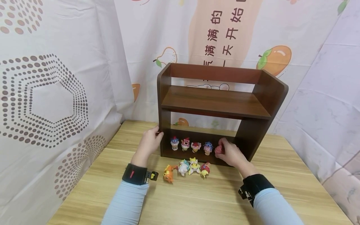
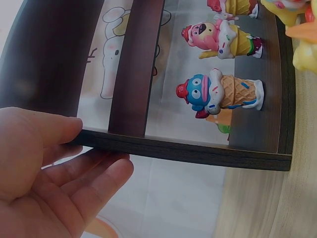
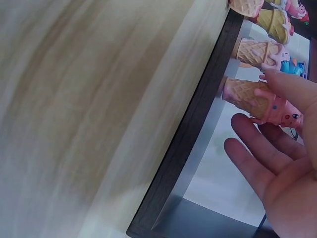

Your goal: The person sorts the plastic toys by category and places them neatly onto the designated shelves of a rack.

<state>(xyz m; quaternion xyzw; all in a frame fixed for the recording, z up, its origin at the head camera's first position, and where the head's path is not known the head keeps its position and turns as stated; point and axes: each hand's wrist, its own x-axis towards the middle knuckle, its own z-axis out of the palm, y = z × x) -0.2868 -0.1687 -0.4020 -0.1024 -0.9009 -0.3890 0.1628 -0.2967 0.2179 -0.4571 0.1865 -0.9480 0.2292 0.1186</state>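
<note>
My left hand [image 1: 149, 142] [image 2: 59, 173] holds the left side panel of a dark brown shelf [image 1: 216, 101], thumb and fingers on either side of its edge. At the right end of the lower compartment, my right hand [image 1: 232, 153] [image 3: 287, 148] pinches a pink ice-cream-cone figurine [image 1: 218, 149] [image 3: 250, 96] between thumb and fingers; it stands upright. To its left, in a row, are a blue-topped figurine [image 1: 208, 148], a red-and-pink one [image 1: 195, 147], a pink one with open mouth [image 1: 185, 144] and a blue one with a red top [image 1: 174, 143] [image 2: 198, 93].
In front of the shelf, an orange figurine [image 1: 168, 173], a white-and-teal one [image 1: 183, 167], a yellow-and-white one [image 1: 194, 166] and a red-and-yellow one [image 1: 205, 169] lie on the wooden table [image 1: 180, 200]. Printed curtains [image 1: 140, 37] hang behind and at both sides.
</note>
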